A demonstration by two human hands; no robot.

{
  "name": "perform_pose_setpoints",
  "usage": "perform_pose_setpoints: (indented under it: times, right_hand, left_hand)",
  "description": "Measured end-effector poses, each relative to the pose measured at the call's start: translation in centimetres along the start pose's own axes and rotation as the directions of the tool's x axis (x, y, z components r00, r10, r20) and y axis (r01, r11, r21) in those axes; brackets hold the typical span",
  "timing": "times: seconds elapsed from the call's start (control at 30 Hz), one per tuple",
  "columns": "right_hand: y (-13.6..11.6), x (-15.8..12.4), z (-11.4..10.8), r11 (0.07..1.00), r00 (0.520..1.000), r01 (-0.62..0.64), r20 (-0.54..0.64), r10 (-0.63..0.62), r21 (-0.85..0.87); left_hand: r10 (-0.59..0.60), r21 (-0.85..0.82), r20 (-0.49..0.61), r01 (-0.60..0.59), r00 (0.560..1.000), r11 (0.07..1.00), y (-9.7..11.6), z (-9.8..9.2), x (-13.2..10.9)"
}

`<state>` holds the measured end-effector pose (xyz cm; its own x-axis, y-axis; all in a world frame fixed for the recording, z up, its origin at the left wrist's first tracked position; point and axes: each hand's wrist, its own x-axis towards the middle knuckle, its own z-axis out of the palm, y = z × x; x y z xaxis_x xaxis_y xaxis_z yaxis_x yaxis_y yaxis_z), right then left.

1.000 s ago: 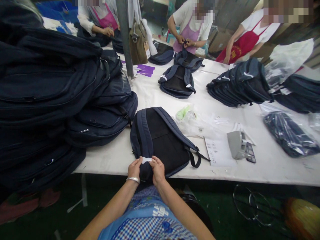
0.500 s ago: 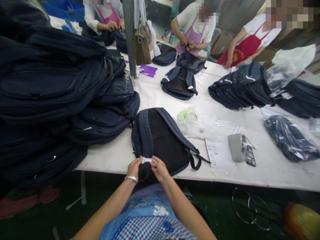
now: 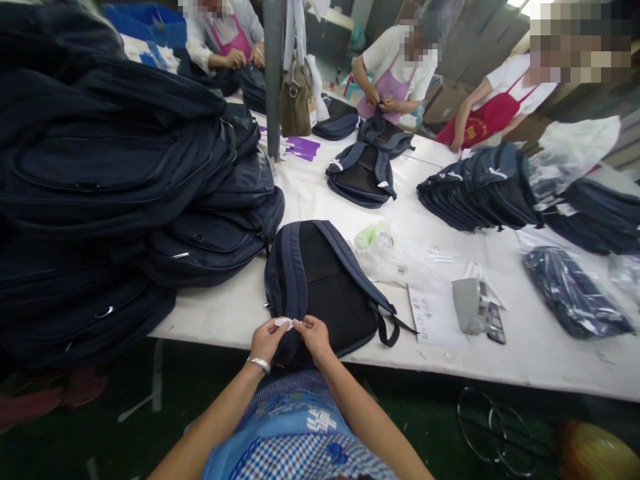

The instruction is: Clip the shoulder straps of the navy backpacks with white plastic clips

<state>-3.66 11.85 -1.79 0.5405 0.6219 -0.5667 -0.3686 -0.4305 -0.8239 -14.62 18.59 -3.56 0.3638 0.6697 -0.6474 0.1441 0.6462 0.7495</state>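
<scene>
A dark blue backpack [image 3: 335,300] lies on the table in front of me, its black back panel and two shoulder straps facing up. Over the near end of its left strap, a small white strip [image 3: 284,323] is held between my hands. My left hand [image 3: 266,341] pinches the strip from the left, a silver bracelet on its wrist. From the other side, my right hand [image 3: 313,335] pinches the strip's right end with thumb and finger. Both hands rest close to the backpack's lower edge. The strip is partly covered by my fingertips.
A tall pile of dark backpacks [image 3: 115,160] fills the left. Right of my backpack lie a clear plastic bag [image 3: 385,257], a written sheet [image 3: 433,317] and a grey device [image 3: 470,303]. More backpacks [image 3: 480,187] stand stacked behind. Several co-workers are across the table, beyond a metal post [image 3: 273,80].
My fingers have come closer together on the white strip, which now looks shorter, curled or folded between them. The backpack lies where it was; the view has tilted slightly.
</scene>
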Motion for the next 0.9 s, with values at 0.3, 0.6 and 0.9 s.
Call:
perform_pose_setpoints:
  times: [0.3,0.6,0.9]
  right_hand:
    - [-2.4,-1.6,-10.4,0.914,0.927,0.286,-0.159,-0.34,-0.288]
    - [-1.9,2.1,-24.1,0.826,0.893,0.062,-0.339,-0.297,-0.56]
    - [-7.7,3.6,-27.8,0.933,0.979,0.0,0.191,0.073,-0.359]
  left_hand:
    - [0.092,0.389,-0.145,-0.029,0.985,0.921,3.6,-4.1,1.8]
    - [0.448,0.614,0.105,-0.412,0.888,0.674,5.3,3.0,-1.5]
    - [-0.195,0.358,0.403,0.043,0.894,0.933,2.5,19.8,-4.7]
